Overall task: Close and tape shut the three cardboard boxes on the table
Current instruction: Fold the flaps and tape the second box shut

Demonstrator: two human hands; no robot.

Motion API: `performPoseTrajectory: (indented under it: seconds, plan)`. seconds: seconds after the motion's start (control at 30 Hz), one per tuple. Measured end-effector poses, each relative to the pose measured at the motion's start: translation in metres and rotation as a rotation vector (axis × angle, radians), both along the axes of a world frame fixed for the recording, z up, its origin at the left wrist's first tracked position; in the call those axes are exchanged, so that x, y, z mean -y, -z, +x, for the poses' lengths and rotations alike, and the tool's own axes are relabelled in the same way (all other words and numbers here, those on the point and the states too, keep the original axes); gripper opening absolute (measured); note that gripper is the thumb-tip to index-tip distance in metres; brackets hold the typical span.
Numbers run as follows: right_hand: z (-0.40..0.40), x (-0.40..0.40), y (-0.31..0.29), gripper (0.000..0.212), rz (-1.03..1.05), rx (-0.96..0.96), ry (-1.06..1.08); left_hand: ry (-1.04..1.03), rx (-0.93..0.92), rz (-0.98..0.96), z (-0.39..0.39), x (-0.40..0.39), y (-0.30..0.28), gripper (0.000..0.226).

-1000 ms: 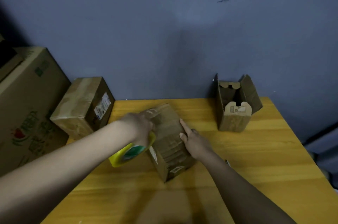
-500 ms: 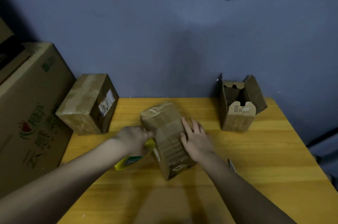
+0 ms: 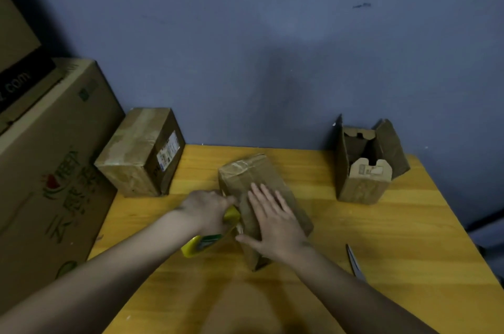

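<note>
Blue wall behind, yellow wooden surface (image 3: 381,238) below us. Our right hand (image 3: 275,224) lies flat, fingers straight, on the closed brown cardboard box (image 3: 245,172) at centre. Our left hand (image 3: 207,208) has its grip round the yellow tape dispenser (image 3: 201,245) against the box's left side. We'd press firmly and pull tape straight along the seam. 1 open-flapped cardboard box (image 3: 362,170) waits right.

Your left hand (image 3: 207,208) is curled around what it grips, knuckles up, forearm reaching in from the lower left. Your right hand (image 3: 274,220) lies flat just beside it, palm down, fingers straight and slightly spread, thumb pointing toward the left hand, forearm entering from the lower right.
</note>
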State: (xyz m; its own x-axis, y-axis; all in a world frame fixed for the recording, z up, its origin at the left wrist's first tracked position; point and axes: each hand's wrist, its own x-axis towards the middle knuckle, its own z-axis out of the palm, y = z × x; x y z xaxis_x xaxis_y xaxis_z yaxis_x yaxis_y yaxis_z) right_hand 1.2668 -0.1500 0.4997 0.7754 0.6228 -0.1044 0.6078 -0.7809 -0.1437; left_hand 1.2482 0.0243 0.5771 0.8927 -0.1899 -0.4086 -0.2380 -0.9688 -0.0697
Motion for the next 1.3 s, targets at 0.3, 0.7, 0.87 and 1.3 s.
performPoseTrajectory:
  seconds: [0.3, 0.7, 0.87, 1.3]
  plan:
    - [-0.012, -0.025, 0.007, 0.066, 0.146, 0.032, 0.112, -0.159, 0.061, -0.239, -0.015, -0.018, 0.023, 0.068]
    - [-0.009, -0.039, 0.015, 0.063, 0.09, 0.004, 0.222, -0.64, 0.339, -0.873, -0.07, -0.039, 0.104, 0.09]
    - [0.014, -0.018, -0.005, 0.06, 0.155, -0.065, 0.233, -0.553, 0.471, -0.717, -0.046, -0.035, 0.066, 0.071]
    - [0.068, 0.06, 0.015, 0.032, 0.758, -0.583, 0.558, -0.136, 0.434, -0.47, 0.083, 0.075, -0.013, 0.062]
